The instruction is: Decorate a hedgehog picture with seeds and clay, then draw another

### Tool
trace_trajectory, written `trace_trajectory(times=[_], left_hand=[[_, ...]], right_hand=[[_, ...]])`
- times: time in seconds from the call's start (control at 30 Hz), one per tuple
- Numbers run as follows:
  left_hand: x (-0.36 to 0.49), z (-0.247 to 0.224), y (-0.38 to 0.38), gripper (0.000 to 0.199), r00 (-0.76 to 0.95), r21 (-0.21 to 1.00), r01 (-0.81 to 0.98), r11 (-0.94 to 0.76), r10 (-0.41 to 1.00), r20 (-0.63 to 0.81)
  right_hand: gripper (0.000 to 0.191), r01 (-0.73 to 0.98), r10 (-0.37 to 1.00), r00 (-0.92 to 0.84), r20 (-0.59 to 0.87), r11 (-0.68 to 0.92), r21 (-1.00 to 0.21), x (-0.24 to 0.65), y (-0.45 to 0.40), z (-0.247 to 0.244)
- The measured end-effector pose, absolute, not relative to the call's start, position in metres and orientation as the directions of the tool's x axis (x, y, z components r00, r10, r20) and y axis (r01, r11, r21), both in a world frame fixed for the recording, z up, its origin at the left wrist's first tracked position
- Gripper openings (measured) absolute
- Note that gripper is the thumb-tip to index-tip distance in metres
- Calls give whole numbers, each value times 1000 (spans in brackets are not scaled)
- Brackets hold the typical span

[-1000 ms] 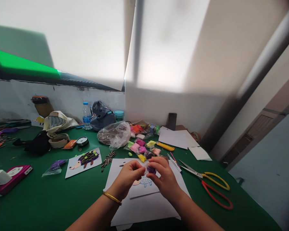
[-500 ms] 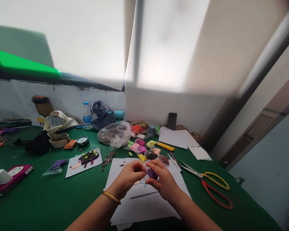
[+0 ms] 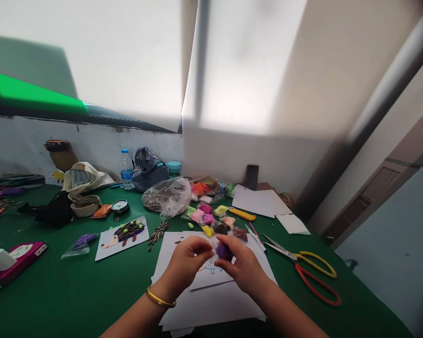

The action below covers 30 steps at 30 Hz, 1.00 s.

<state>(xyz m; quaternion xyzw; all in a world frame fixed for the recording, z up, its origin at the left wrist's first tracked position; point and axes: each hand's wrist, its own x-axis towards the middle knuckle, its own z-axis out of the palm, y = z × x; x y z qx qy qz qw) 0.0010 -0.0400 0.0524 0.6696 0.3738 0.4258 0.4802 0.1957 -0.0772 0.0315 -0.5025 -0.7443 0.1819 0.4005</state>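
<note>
From the head camera, we're looking down on a green-topped table (image 3: 52,293), and the action is happening dead centre! The left hand (image 3: 188,263), wearing one gold bangle (image 3: 160,297), is closing narrow, its fingertips pinching at the clear wrap around a lump of purple clay (image 3: 224,252). The right hand (image 3: 243,264) is closing just as narrow, gripping that same lump from the other side. The clay is hanging between both hands, above a blue-line hedgehog sketch (image 3: 211,268) lying on white paper sheets (image 3: 211,307).

No brand or label is reading clearly anywhere on the table, and the sketch is showing no legible words. At 11 o'clock, one finished hedgehog picture (image 3: 122,237) is sitting beside a seed-pod shape (image 3: 158,233). At 12 o'clock, roughly a dozen small bags of coloured clay (image 3: 200,216) are crowding together, pink, yellow and brown among them, with one bulging clear plastic bag (image 3: 167,198) next to them. One water bottle (image 3: 127,172) is standing farther back, beside one dark bag (image 3: 148,171). At 1 o'clock, one yellow craft knife (image 3: 242,214) is lying near more white paper (image 3: 257,203). At 3 o'clock, yellow and red scissor handles (image 3: 313,281) are resting on the green; one pair or two, I can't tell. At 9 o'clock, one pink box (image 3: 17,263) is sitting near the edge.
</note>
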Motion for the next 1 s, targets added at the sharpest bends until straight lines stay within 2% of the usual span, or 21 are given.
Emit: trace_trajectory(times=[0.1,0.17,0.23,0.33,0.43,0.6,0.7,0.8,0.9,1.0], left_hand=[[-2,52,-41,9,378,881,244,-406,876,299],[-2,50,-42,11,379,907,231,-352,891,249],[1,47,-41,13,384,964,146,-221,911,151],[3,43,-38,16,384,997,31,-71,922,54],[2,41,-36,15,352,991,56,-120,931,93],[0,41,-34,24,372,916,229,-330,899,230],[0,42,-34,26,397,895,265,-358,887,237],[1,42,-33,24,404,893,274,-357,885,230],[1,40,-31,21,395,905,277,-322,897,198],[0,41,-28,23,397,939,252,-234,910,121]], right_hand=[[52,601,900,-178,397,419,-680,194,-79,36],[50,602,903,-183,389,416,-682,193,-80,38],[51,605,903,-193,383,417,-678,193,-80,38],[59,625,905,-202,375,414,-661,193,-79,34],[61,679,913,-178,366,383,-627,192,-77,29],[36,777,915,-191,355,362,-515,187,-75,28],[18,836,927,-223,302,341,-431,184,-73,29],[14,879,941,-221,255,305,-365,183,-70,29],[15,879,949,-218,227,292,-376,183,-69,31],[18,839,961,-212,176,271,-471,184,-69,36]])
